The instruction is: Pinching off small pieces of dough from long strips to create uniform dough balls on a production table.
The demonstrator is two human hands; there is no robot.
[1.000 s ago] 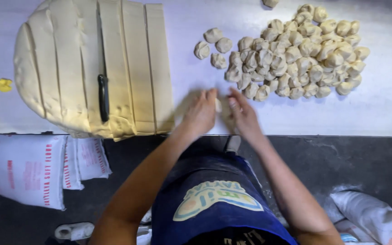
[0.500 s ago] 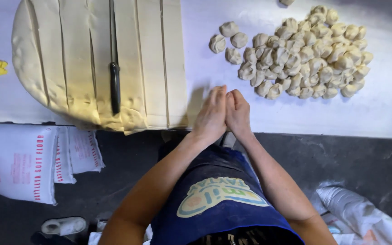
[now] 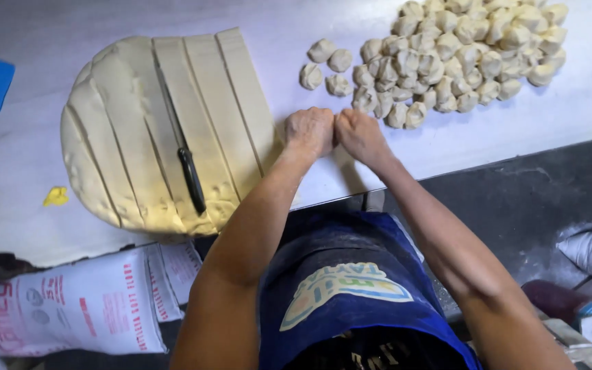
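Lit evenly and brightly from overhead, with soft pale glare across the white table [image 3: 447,147] beyond the dough slab [image 3: 166,137]. Cast short dark shadows under the left hand [image 3: 310,130] and right hand [image 3: 359,133], toward the near edge. Fell dim below that edge. Stayed fairly sharp at the slab, softened and bowed toward the corners.

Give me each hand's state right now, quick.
Left hand: fisted shut on the table beside the dough slab; contents hidden.
Right hand: curled shut against the left; contents hidden.
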